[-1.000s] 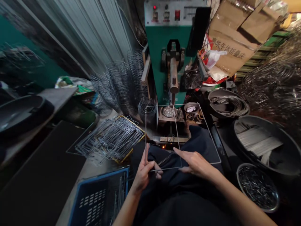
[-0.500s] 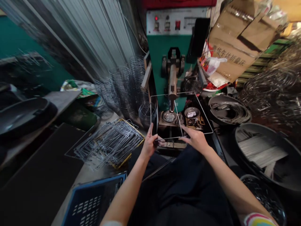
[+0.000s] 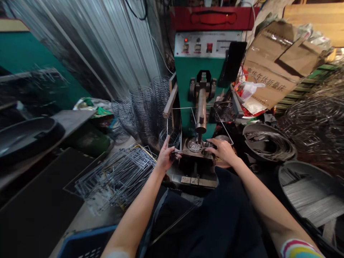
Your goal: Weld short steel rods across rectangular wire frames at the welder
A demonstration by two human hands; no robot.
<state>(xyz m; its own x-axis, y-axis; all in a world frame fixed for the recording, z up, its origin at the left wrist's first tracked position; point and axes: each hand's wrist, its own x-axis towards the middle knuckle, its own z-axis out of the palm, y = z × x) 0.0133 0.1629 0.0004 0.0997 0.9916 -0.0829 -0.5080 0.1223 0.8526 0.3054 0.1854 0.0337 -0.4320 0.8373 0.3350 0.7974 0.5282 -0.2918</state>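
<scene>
My left hand (image 3: 166, 157) is closed on the near left corner of a thin rectangular wire frame (image 3: 224, 128). My right hand (image 3: 222, 149) is closed at the frame's near side, thumb and fingers together; exactly what its fingertips pinch is hard to see. The frame surrounds the upper electrode arm (image 3: 201, 111) of a green spot-welding machine (image 3: 185, 82), its far side passing behind the arm. A cross wire (image 3: 193, 115) runs within the frame, left of the arm. Below the electrode tip sits a small dish (image 3: 195, 144) of shiny bits, close to the frame's near side.
At left lies a pile of wire frames (image 3: 115, 175), with stacked round wire baskets (image 3: 142, 111) behind. A blue crate (image 3: 88, 238) is at lower left. Basins of coiled wire (image 3: 268, 143) and straight wire lengths (image 3: 314, 200) stand at right. A loose rod (image 3: 174, 225) lies across my lap.
The view has tilted up. Both hands have brought the wire frame closer to the machine and shifted it left, so the cross wire now appears left of the electrode arm.
</scene>
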